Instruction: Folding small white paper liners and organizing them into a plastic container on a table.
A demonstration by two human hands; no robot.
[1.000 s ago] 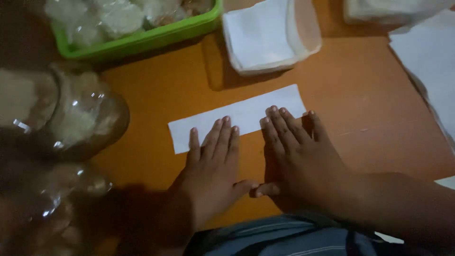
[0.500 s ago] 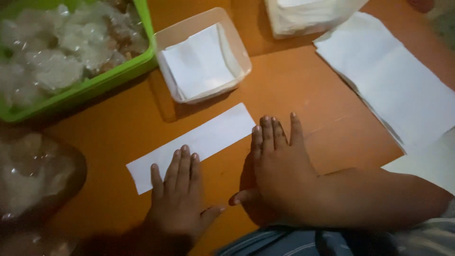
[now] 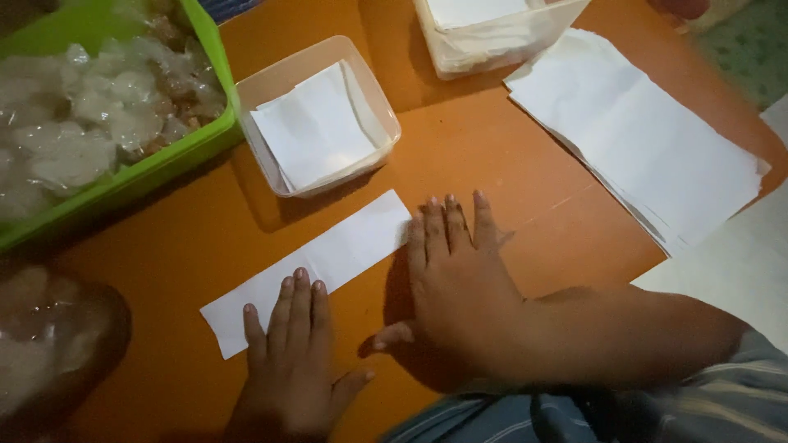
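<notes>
Since a moment ago both palms have slid rightward along the white paper strip (image 3: 316, 267); my left hand (image 3: 295, 369) presses it flat with fingers spread, and my right hand (image 3: 455, 283) lies flat at its end on the orange table (image 3: 509, 164). Uneven pressure could skew or crease it.

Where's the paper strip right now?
In the head view the paper strip lies flat on the orange table, low and left of centre, just below the clear tub. The left hand presses its near end; the right hand touches its far end.
</notes>
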